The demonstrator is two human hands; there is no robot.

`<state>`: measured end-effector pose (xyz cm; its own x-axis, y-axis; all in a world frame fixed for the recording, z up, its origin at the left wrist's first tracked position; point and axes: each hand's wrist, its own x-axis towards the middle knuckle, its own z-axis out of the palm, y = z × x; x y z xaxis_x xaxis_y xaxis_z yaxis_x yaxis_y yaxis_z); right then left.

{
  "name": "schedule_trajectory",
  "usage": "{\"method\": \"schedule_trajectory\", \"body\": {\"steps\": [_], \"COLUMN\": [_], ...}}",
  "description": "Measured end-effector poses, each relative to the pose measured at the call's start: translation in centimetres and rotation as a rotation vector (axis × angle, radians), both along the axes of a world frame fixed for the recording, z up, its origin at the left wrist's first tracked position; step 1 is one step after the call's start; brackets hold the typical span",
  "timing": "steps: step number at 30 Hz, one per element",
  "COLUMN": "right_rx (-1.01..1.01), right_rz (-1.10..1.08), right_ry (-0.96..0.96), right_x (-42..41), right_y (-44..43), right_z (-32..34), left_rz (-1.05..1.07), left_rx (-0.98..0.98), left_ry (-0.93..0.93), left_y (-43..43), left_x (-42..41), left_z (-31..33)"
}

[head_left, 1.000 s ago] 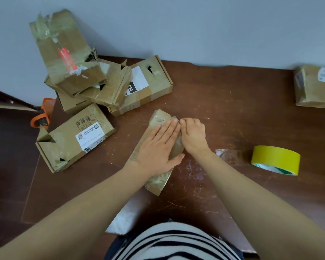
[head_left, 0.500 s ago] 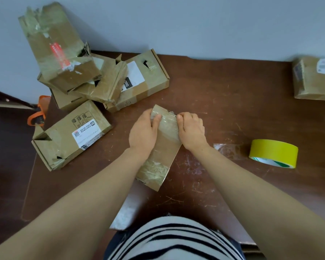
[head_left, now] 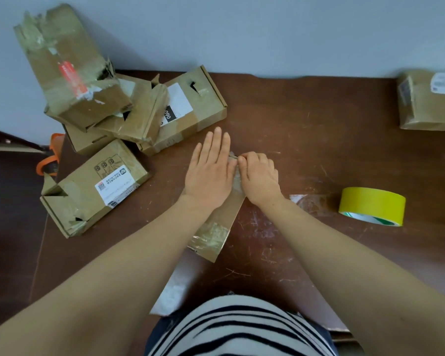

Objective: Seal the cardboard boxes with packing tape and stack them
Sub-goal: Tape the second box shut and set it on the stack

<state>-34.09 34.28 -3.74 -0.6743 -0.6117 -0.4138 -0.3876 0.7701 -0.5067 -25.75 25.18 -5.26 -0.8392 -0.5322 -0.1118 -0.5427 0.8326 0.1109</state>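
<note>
A narrow taped cardboard box [head_left: 214, 232] lies on the brown table [head_left: 306, 129] in front of me, pointing away and slightly right. My left hand [head_left: 210, 173] lies flat on its far half with straight fingers. My right hand [head_left: 258, 176] is at the box's far right corner, fingers curled, pinching the tape edge there. The yellow tape roll [head_left: 372, 205] sits on its side to the right, apart from both hands.
A loose pile of worn boxes [head_left: 129, 109] fills the far left corner, with another labelled box [head_left: 95, 186] in front of it. One more box [head_left: 429, 101] sits at the far right edge. An orange tool [head_left: 49, 160] hangs off the left side.
My left hand moved from gripping the box's left side to lying flat on top. The right hand stayed at the far corner.
</note>
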Motion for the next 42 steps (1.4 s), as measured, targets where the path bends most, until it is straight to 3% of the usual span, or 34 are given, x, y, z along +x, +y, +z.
{"method": "schedule_trajectory", "body": {"steps": [10,19,26,30,35,39,42], "right_rx": [0.004,0.011,0.011,0.009,0.016,0.011,0.009], "right_rz": [-0.005,-0.001,0.003,0.008,0.012,0.018,0.016], "right_ry": [0.029,0.026,0.025,0.035,0.040,0.051,0.056], "right_x": [0.2,0.1,0.2,0.2,0.2,0.2,0.3], "right_y": [0.0,0.0,0.0,0.0,0.1,0.0,0.1], "right_z": [-0.1,-0.2,-0.2,-0.2,-0.2,-0.3,-0.4], "left_rz": [0.287,0.613,0.630,0.444,0.509,0.224,0.226], "left_rx": [0.264,0.432,0.417,0.251,0.366,0.181,0.166], "left_ry": [0.014,0.266,0.221,0.107,0.237,0.113,0.056], "left_y": [0.1,-0.2,-0.5,0.1,-0.7,1.1,0.8], "left_x": [0.2,-0.2,-0.4,-0.4,-0.3,1.1,1.2], "left_z": [1.7,1.8,1.5,1.1,1.4,1.4,1.2]}}
